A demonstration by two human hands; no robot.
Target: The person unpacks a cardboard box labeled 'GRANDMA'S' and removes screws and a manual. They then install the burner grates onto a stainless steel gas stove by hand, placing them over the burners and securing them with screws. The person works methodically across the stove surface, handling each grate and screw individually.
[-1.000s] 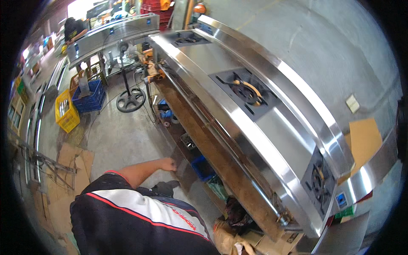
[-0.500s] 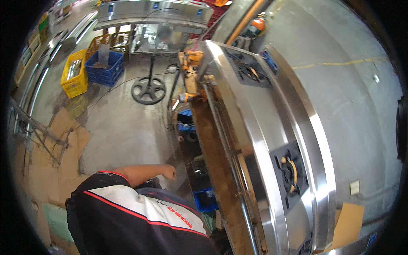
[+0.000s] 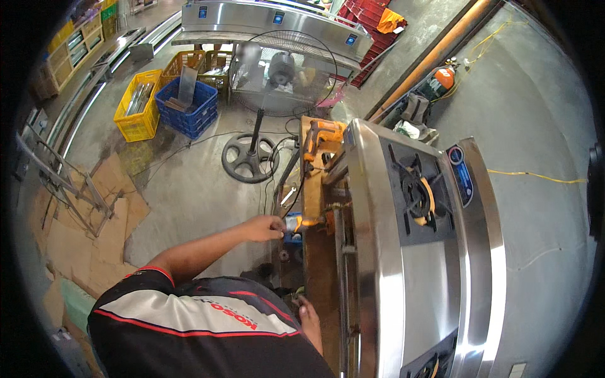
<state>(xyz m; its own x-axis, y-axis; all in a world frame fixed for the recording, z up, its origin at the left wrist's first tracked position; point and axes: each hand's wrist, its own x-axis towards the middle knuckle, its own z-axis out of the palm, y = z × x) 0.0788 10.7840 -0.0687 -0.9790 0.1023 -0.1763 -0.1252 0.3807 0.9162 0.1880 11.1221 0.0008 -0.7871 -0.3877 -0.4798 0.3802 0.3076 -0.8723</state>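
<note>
My left hand (image 3: 265, 227) reaches out from my left shoulder, its fingers curled around the end of a small blue and orange tool (image 3: 297, 222). The tool's tip meets an orange fitting (image 3: 328, 220) on the wooden plank (image 3: 313, 189) that runs along the side of the long stainless steel stove (image 3: 378, 252). My right hand (image 3: 309, 320) rests low against the plank's edge, partly hidden by my black, white and red shirt; whether it holds anything is unclear. An orange power drill (image 3: 320, 137) lies on the plank's far end.
A pedestal fan (image 3: 277, 69) stands on a round black base (image 3: 247, 157) just beyond the plank, with cables on the floor. Yellow crate (image 3: 137, 107) and blue crate (image 3: 188, 106) sit far left. Flattened cardboard (image 3: 94, 220) and a folded metal ladder (image 3: 60, 173) lie left.
The view has swung along the stove to its end. My left hand has risen from beside my body and closed on the small tool at the plank. My right hand has come into view.
</note>
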